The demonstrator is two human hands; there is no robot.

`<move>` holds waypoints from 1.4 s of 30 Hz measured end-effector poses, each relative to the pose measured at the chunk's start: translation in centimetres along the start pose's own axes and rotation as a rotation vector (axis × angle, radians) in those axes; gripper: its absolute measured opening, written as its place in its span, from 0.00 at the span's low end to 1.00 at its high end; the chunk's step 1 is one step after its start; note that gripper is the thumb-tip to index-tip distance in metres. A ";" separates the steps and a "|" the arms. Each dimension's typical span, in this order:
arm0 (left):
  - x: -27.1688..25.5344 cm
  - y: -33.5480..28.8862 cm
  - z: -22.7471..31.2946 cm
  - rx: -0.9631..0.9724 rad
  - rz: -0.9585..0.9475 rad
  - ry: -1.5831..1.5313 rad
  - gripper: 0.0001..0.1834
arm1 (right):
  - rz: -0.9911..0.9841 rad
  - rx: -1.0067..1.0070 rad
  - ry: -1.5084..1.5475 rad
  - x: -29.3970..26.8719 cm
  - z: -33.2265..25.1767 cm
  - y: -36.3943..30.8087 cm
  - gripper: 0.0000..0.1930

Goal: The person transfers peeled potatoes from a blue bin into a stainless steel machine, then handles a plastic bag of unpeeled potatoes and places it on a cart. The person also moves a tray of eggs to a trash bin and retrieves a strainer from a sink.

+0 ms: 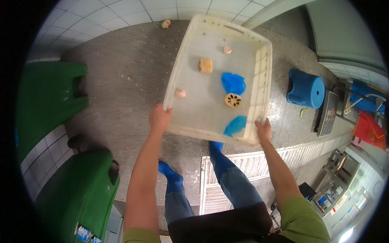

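Observation:
Both of my hands hold a white plastic crate (195,106) out in front of me, above the floor. My left hand (159,118) is closed on its near left corner, and my right hand (263,130) on its near right corner. Inside lie a cut lotus root piece (233,100) with its holes showing and a tan, block-like piece (205,66). A crumpled blue plastic scrap (234,83) touches the lotus root, and another blue scrap (235,126) is by the near wall. Two small pinkish pieces, perhaps eggshell, (227,50) lie apart from each other.
Green wheeled bins (73,194) stand at the left. A blue stool (306,89) lies on its side at the right, beside a flat scale-like platform (327,113). A grated drain cover (251,164) crosses the floor near my blue boots (172,178). A small pale object (165,24) lies near the tiled wall.

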State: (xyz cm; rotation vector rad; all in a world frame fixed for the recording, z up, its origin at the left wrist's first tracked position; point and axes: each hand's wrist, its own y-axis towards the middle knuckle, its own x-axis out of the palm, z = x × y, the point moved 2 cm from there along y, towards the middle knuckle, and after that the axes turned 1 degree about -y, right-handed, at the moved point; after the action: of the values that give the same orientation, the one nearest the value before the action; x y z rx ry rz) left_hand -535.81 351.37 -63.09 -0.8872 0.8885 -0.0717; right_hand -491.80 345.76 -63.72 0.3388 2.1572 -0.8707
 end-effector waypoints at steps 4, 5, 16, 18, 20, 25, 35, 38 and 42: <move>-5.4 -11.5 -5.0 -0.050 0.017 -0.156 0.17 | -0.280 0.030 0.101 -9.3 -9.3 -6.7 0.16; -6.6 -14.9 -5.6 -0.049 0.003 -0.200 0.17 | -0.319 0.000 0.067 -11.5 -11.2 -8.1 0.16; -17.4 -55.6 -5.6 -0.319 0.469 -1.125 0.17 | -0.621 -0.567 -0.031 -31.6 -40.3 -28.4 0.15; -19.4 -59.9 -5.2 -0.283 0.532 -1.255 0.16 | -0.606 -0.742 -0.079 -35.5 -45.7 -33.6 0.16; -22.3 -65.0 -3.6 -0.184 0.585 -1.439 0.16 | -0.570 -0.910 -0.145 -40.8 -51.0 -40.7 0.16; -28.6 -74.3 -3.1 0.115 0.819 -1.698 0.17 | -0.402 -1.371 -0.311 -49.9 -63.7 -56.9 0.20; -37.9 -77.1 -15.6 0.404 0.808 -2.057 0.22 | 0.336 -2.361 -0.642 -42.1 -73.6 -103.9 0.16; -38.7 -76.0 -18.4 0.417 0.745 -2.243 0.22 | 0.226 -2.494 -0.795 -38.8 -67.7 -115.6 0.20; -39.6 -74.8 -20.3 0.435 0.589 -2.415 0.19 | 0.593 -2.612 -0.975 -27.4 -67.8 -123.8 0.13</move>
State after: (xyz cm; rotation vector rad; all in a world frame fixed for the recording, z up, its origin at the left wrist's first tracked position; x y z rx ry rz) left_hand -554.10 305.23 8.40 0.1524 -1.1675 1.0686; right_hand -572.05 302.54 47.50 -0.6467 0.6553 1.7939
